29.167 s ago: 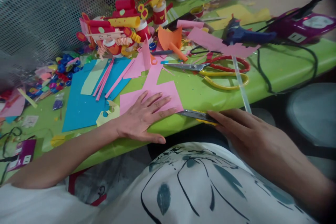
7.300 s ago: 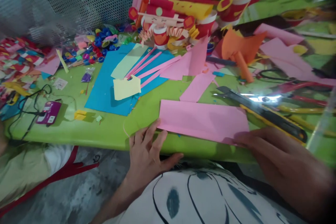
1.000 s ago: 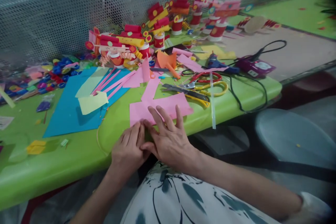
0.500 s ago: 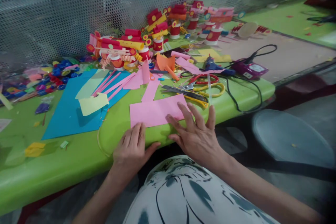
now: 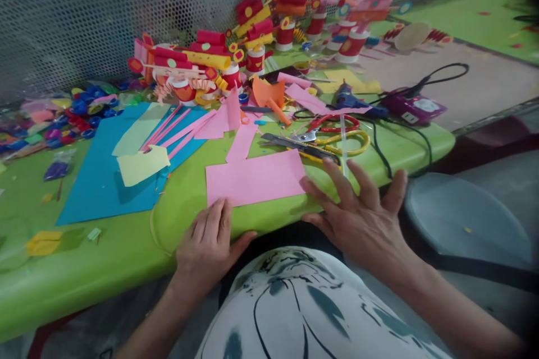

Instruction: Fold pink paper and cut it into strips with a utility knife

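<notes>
A pink paper rectangle (image 5: 255,176) lies flat along the green table's front edge. The fingertips of my left hand (image 5: 205,238) rest on its lower left edge, fingers laid out close together and thumb apart at the table rim. With fingers spread wide, my right hand (image 5: 364,219) is at the paper's right end and holds nothing; whether its index fingertip touches the paper I cannot tell. Just beyond the paper lie a utility knife (image 5: 295,145), scissors with yellow handles (image 5: 362,145) and a red-handled pair (image 5: 337,120). A narrow translucent stick (image 5: 343,140) crosses the handles.
Blue card (image 5: 95,179) carries pink strips (image 5: 168,126) and pale paper (image 5: 143,165). Red-and-white paper-cup models (image 5: 183,90) line the back by a perforated panel. A blue glue gun (image 5: 351,95), a purple power block (image 5: 415,106) and black cords lie right. A grey stool (image 5: 467,219) stands below.
My right hand has slid right, off the middle of the pink paper to its right end, its fingers spreading wider. My left hand stays at the paper's left edge. The view has shifted slightly.
</notes>
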Motion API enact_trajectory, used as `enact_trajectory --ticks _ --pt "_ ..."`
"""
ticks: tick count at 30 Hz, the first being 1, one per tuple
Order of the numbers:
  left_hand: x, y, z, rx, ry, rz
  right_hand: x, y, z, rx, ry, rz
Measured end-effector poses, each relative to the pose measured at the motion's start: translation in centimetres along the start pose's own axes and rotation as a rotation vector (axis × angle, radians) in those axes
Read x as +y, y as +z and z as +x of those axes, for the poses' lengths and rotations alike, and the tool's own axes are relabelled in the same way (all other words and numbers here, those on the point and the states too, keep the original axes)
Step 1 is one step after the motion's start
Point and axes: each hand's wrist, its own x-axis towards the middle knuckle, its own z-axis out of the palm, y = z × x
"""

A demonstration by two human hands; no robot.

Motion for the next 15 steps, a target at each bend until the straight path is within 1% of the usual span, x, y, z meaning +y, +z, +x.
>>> enact_trajectory --ticks 3,5,7,8,10,13,15 --pt "0.0 0.0 -0.1 0.006 -0.005 -0.007 0.7 -1.0 -0.2 0.044 0.009 -0.010" --pt "0.1 0.1 -0.1 0.000 -0.008 -0.002 0.8 -2.0 0.0 0.097 0.050 0.022" --pt "0.3 0.1 -0.2 -0.010 -0.018 0.005 0.7 -2.9 0.7 0.177 0.034 0.087" --pt "0.5 0.1 -0.2 -0.014 -0.031 0.014 0.5 -3.1 1.1 0.211 -0.012 0.130" --pt "1.0 0.0 -0.3 -0.006 -0.073 0.048 0.1 -3.0 2.1 0.227 -0.133 0.214" --pt "1.6 -0.2 -0.6 0.022 -0.119 0.095 -0.3 -1.6 3.5 0.183 -0.268 0.273" --pt "1.7 -0.5 -1.0 0.012 -0.109 0.086 -0.2 -0.5 4.0 0.164 -0.322 0.294"
